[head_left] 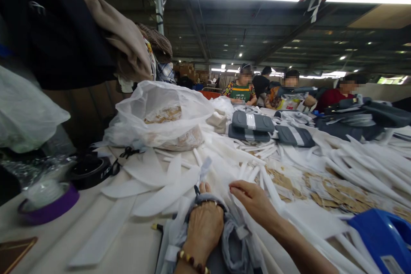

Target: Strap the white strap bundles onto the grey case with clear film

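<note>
Resting on the surface, a grey fabric piece lies beneath the left hand, whose grip I cannot tell; the right hand, loosely open just beside, holds nothing visible; left fingertips poke past a grey band.

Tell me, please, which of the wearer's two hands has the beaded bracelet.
The left hand: a beaded bracelet sits at its wrist, and a grey band crosses over its fingers. The right hand shows a bare wrist.

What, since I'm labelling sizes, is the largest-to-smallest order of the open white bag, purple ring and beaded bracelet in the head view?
1. Open white bag
2. Purple ring
3. Beaded bracelet, partly visible
</note>
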The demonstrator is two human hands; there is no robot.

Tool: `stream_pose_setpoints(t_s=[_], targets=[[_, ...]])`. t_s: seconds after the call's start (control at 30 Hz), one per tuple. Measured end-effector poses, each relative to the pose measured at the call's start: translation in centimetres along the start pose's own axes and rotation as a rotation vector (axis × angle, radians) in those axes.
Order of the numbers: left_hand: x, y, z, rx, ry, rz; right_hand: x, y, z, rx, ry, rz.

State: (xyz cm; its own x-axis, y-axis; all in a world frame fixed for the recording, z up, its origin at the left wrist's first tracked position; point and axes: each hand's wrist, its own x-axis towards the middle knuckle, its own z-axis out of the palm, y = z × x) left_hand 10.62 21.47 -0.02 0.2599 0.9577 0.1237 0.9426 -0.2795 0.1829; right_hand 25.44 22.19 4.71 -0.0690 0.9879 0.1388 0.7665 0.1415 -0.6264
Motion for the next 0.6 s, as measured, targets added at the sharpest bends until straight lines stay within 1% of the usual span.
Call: stream_pose_setpoints(t_s=[0.1,0.2,0.33,0.4,0.5,0.6], targets=[[0.0,-0.2,1.0,-0.027,0.052,0.007,3.6,1.1,2.0,-0.136,-0.123,0.088],[-0.1,-0.2,1.1,-0.012,0.042,0.001,5.2,2.5,4.0,-0.230,-0.195,0.163],[-0.2,-0.3,0.5,0.001,-0.066,0.017,5.3,3.6,6.2,-0.267,-0.209,0.164],[-0.1,-0.6,0.7,-0.027,-0.074,0.063,5.1,3.6,6.8,-0.265,-0.190,0.171],[0.1,-1.4,2.0,-0.081,-0.073,0.111,4.9,3.3,7.2,-0.236,-0.162,0.188],[0.6,-2.2,3.7,-0.098,-0.075,0.118,5.2,2.9,7.3,-0.134,-0.182,0.169]])
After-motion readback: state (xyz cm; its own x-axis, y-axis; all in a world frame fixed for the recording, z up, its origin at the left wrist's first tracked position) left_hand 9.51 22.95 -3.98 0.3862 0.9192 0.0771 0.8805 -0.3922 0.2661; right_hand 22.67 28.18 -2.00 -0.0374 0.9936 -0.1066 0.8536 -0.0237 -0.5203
